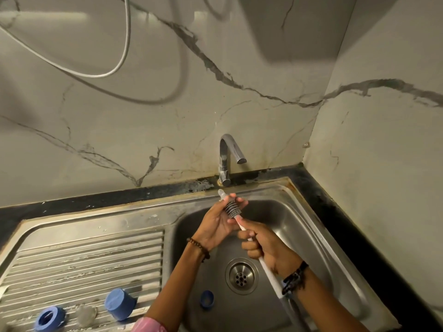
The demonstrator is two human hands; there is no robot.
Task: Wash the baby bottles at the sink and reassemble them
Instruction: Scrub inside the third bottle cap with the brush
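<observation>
Both hands were up over the basin of the steel sink, right in front of the tap, which wasn't running as far as I could see. The right hand had its fingers wrapped tight around the white handle of the bottle brush, with the handle running back down along the wrist toward the bottom edge of the view. The left hand was cupped around the grey ribbed brush head, fingers curled over it, and it looked like it was holding a clear teat there too, since a pale translucent tip poked out past the fingertips toward the tap. Couldn't honestly tell how much of the teat was over the brush, the fingers covered that bit. Both wrists had bead bracelets on, and a bit of pink sleeve showed at the bottom. Down in the basin, left of the drain, a small blue cap lay by itself. Over on the ribbed draining board, near the front edge, there was a blue bottle cover on its side, a blue screw ring further left, and between them a clear roundish piece, too blurry to name. A grey hose looped across the marble wall behind.
</observation>
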